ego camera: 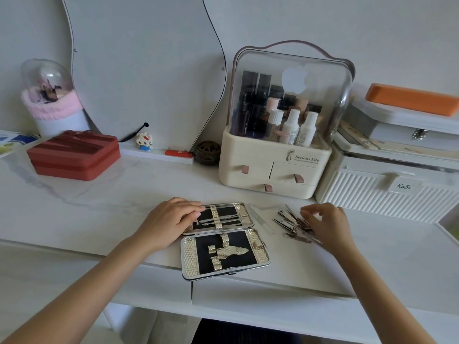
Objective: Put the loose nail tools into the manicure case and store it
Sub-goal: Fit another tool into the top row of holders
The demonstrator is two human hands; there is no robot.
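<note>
Two halves: the manicure case [224, 240] lay open and flat on the white desk [99, 209], near its front edge, hinge running left to right; gold quilted borders framed black lining with gold loops.
Far half: held several thin steel tools [218, 220], their long axes running left to right.
Near half: loops showed no tools; clasp at the front edge, toward the person.
Loose tools: a heap of nail clippers [291, 223] lay just right of the case, long axes slanting from far-left to near-right.
Nail file: a pale nail file [262, 219] lay between case and heap, slanting the same way.
Left hand [171, 217]: rested palm down on the far half's left edge, fingers fairly straight, gripping nothing.
Right hand [325, 223]: fingers curled down onto the heap; whether it pinched a clipper, I cannot tell.
Behind: a cream cosmetics box [273, 170], a red pouch [74, 155].
</note>
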